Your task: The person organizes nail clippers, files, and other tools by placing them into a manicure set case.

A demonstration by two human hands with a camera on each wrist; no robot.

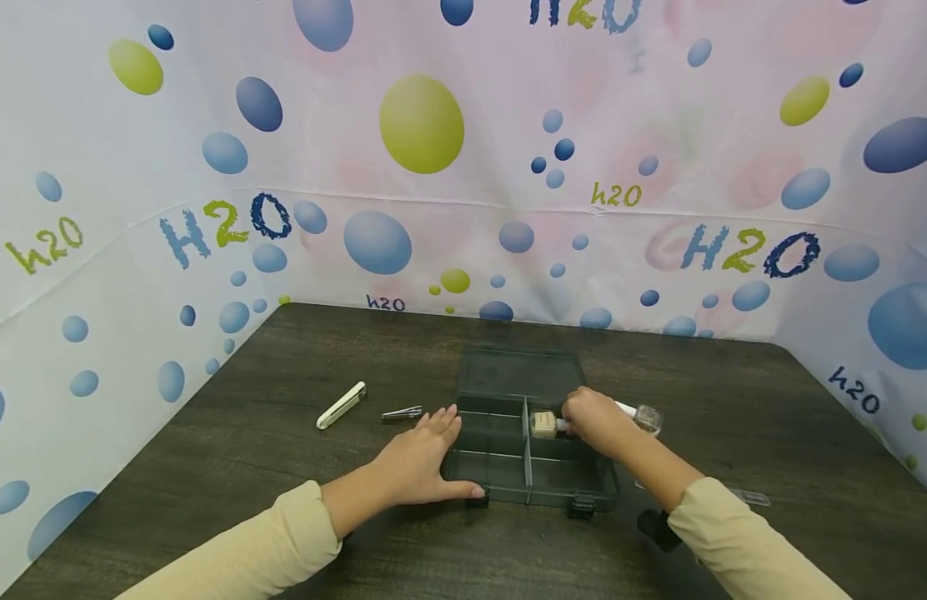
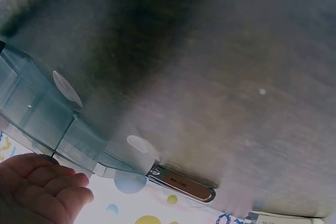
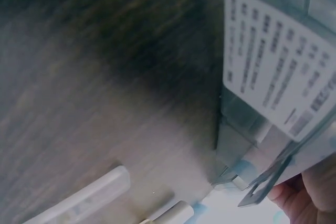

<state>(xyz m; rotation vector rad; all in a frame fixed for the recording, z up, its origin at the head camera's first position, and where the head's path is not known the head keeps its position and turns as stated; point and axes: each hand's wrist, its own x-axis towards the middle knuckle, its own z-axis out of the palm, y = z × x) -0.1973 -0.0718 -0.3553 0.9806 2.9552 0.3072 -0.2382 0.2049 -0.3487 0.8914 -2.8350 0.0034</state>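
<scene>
Left hand [image 1: 417, 460], thumb spread wide, touches rectangular grey plastic box [image 1: 542, 499]. Right hand [image 1: 594, 418] apparently pinches square beige glass bottle [image 1: 543, 425]; best kept flat.

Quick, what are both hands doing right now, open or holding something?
Left hand: open, at the left side of the box.
Right hand: closed, pinching the small bottle by its cap.

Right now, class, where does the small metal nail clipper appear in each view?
Head: the nail clipper lies below centre, just left of the divided box.
Left wrist: bottom, near the middle.
Right wrist: not in it.
Shared landmark: the box.
</scene>
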